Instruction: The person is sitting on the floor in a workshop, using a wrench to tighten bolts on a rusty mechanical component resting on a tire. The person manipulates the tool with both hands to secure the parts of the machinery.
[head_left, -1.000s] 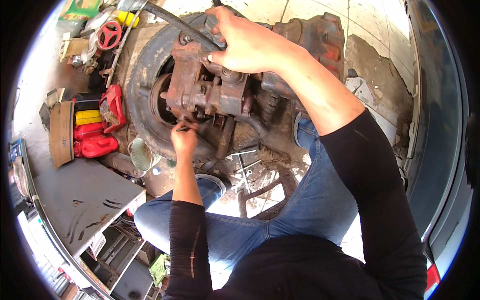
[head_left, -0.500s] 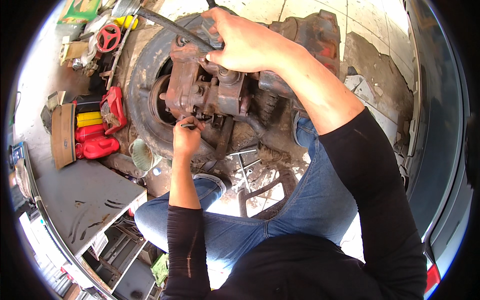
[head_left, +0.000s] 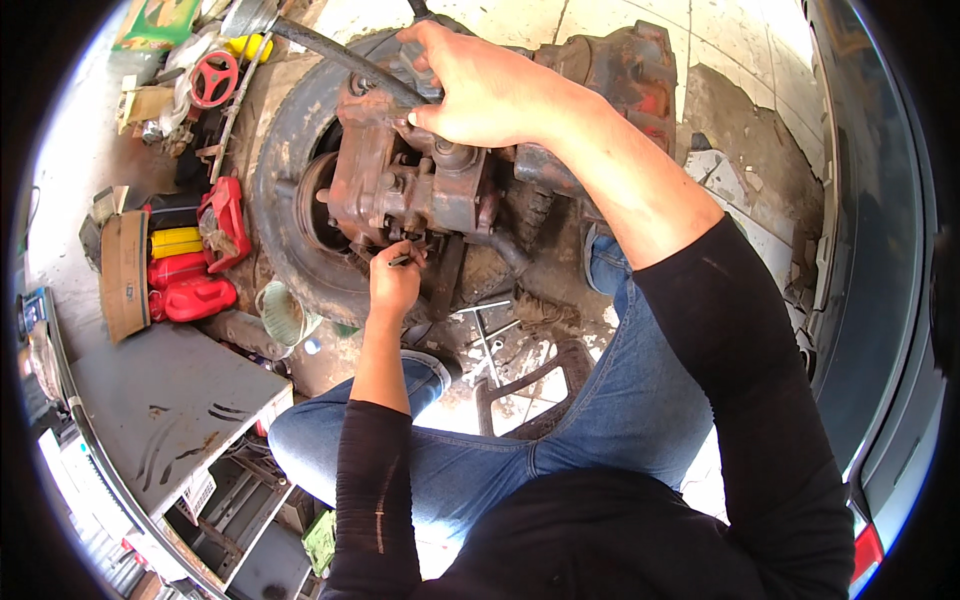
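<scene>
A rusty, greasy gearbox (head_left: 380,180) sits in front of me, propped on a large tyre (head_left: 280,220). My left hand (head_left: 395,285) is closed at its near lower edge, around a short dark metal tool (head_left: 400,260); only the tool's end shows, so its kind is unclear. My right hand (head_left: 480,85) reaches across the top and grips the gearbox, thumb and fingers set apart over it. Close by its thumb, a long metal lever (head_left: 345,62) slants up to the far left. The palm hides part of the housing beneath.
A T-handle wrench (head_left: 485,335) lies on the floor near a dark metal frame (head_left: 530,385). Red jerrycans (head_left: 200,297), a cardboard piece (head_left: 124,275) and a pale green basket (head_left: 285,312) are on the left, beyond a grey metal cabinet (head_left: 170,400). A dark vehicle (head_left: 880,250) stands close at right.
My left hand has shifted right and slightly forward along the gearbox's lower edge, the tool turning with it. My right hand stays on top.
</scene>
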